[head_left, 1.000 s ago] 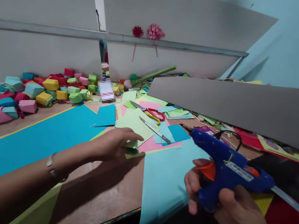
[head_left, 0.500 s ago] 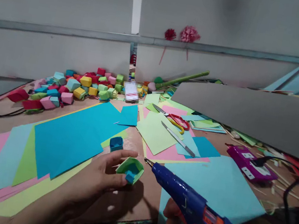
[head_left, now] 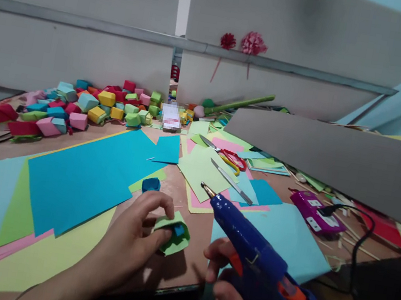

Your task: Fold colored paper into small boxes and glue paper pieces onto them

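Observation:
My left hand (head_left: 148, 223) pinches a small light-green folded paper box (head_left: 176, 246) by its wall, thumb inside the opening. A bit of blue paper (head_left: 178, 229) shows within the box, beside the thumb. Just beyond my left fingers sits a small blue paper box (head_left: 150, 184) on the table. My right hand (head_left: 234, 285) is wrapped round the handle of a blue hot glue gun (head_left: 253, 247), near its orange trigger. The gun's metal nozzle points up and to the left, apart from the green box. A clear glue stick sticks out of its rear.
Coloured paper sheets (head_left: 79, 175) cover the left; more sheets lie at centre right with red-and-yellow scissors (head_left: 232, 159) and a craft knife (head_left: 231, 181). A purple power strip (head_left: 316, 212) with a black cable lies at right. Many small paper boxes (head_left: 106, 99) are heaped behind.
The glue gun's nozzle has risen and moved away from the green box. My left thumb has shifted into the box, which is now tilted differently. The view has turned slightly.

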### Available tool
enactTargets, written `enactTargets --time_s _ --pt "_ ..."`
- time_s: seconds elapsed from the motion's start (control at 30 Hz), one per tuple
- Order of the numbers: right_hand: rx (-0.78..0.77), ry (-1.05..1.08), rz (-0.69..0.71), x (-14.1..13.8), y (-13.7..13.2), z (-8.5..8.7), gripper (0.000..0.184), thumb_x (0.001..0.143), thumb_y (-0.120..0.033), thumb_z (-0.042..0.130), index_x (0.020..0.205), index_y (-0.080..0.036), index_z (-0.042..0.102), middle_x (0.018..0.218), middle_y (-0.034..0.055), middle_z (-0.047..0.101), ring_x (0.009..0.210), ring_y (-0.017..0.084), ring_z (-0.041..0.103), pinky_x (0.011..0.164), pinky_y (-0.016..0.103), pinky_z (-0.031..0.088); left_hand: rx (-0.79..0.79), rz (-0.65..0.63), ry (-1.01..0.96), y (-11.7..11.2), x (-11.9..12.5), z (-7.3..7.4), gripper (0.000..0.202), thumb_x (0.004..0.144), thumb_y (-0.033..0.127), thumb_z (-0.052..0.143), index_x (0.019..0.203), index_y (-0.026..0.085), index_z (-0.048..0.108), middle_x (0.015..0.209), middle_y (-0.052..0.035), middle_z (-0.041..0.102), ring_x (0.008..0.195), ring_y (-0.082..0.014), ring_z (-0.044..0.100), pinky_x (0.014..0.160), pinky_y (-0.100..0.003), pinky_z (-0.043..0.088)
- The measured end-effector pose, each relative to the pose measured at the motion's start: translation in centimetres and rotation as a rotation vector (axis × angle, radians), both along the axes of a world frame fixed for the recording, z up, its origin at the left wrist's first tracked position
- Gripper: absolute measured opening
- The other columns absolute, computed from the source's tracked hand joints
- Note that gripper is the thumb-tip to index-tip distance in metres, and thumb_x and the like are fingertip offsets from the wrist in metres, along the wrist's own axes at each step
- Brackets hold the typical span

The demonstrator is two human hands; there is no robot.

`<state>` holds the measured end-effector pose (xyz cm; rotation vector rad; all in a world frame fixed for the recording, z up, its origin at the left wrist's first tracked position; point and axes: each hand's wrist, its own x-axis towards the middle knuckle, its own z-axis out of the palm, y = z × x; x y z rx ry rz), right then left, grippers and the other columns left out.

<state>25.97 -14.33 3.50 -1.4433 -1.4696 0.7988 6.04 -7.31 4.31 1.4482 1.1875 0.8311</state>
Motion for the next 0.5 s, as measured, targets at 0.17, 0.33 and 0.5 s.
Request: enactTargets --time_s 0.17,0.33,0.5 --pt "0.027 -0.048 -0.156 -1.6 2.0 -0.4 0.02 0.077 -0.033 0.068 0.093 -0.022 0.065 0.085 0.0043 0.072 0.077 0.019 0.069 0.071 0.028 0.059 -0.188 -0.019 -0.106 -0.5 1.1 0.3 0.031 0.082 0.023 0.055 0.109 0.024 0.039 0.077 0.0018 0.06 0.069 -0.0168 0.064 0.057 -0.026 0.051" --pt "-0.026 0.125 -0.185 -2.9 3.5 -0.1 0.018 0.075 -0.032 0.065 0.089 -0.019 0.064 0.078 0.0037 0.071 0.066 0.017 0.069 0.06 0.024 0.058 -0.088 -0.018 -0.109 -1.2 1.5 0.0 0.028 0.084 0.023 0.057 0.107 0.026 0.042 0.097 -0.0017 0.06 0.074 -0.0144 0.065 0.053 -0.021 0.05" --pt "-0.023 0.084 -0.172 -2.9 3.7 0.2 0.012 0.075 -0.026 0.063 0.086 -0.02 0.063 0.077 0.002 0.071 0.069 0.017 0.069 0.062 0.024 0.057 0.277 -0.047 0.101 -1.4 0.9 -0.4 0.016 0.085 0.015 0.053 0.094 0.028 0.055 0.13 -0.0039 0.048 0.123 -0.0239 0.05 0.071 -0.024 0.057"
